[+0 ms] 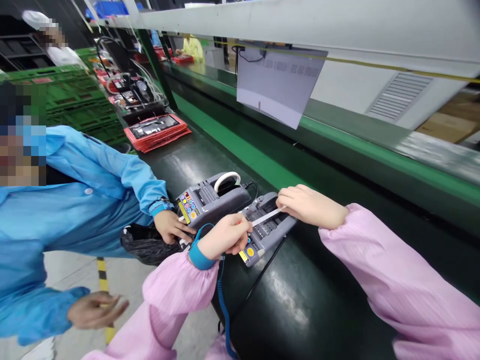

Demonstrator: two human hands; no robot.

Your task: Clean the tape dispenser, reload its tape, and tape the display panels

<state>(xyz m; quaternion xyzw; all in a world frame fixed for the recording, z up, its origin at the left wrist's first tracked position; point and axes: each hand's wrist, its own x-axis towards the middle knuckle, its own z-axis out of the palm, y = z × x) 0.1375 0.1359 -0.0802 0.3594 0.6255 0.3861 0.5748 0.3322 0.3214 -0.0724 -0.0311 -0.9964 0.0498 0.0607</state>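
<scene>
Holding a white strip of tape (267,216) between them, the left hand (225,236) and the right hand (307,205) stay above a grey tape dispenser (264,231) on the dark belt (300,300). The fingers of both hands are pinched together on the ends of the strip. A second dispenser (210,200) with a white tape roll (226,179) stands just beside it, and a co-worker's hand (170,227) in a blue sleeve touches it. Red trays (157,131) lie farther along the belt.

At mid-frame my left hand (225,235) and right hand (311,205) pinch a white tape strip (267,216) taut over the grey tape dispenser (266,227); a co-worker's hand (170,227) touches the neighbouring dispenser (212,200).
</scene>
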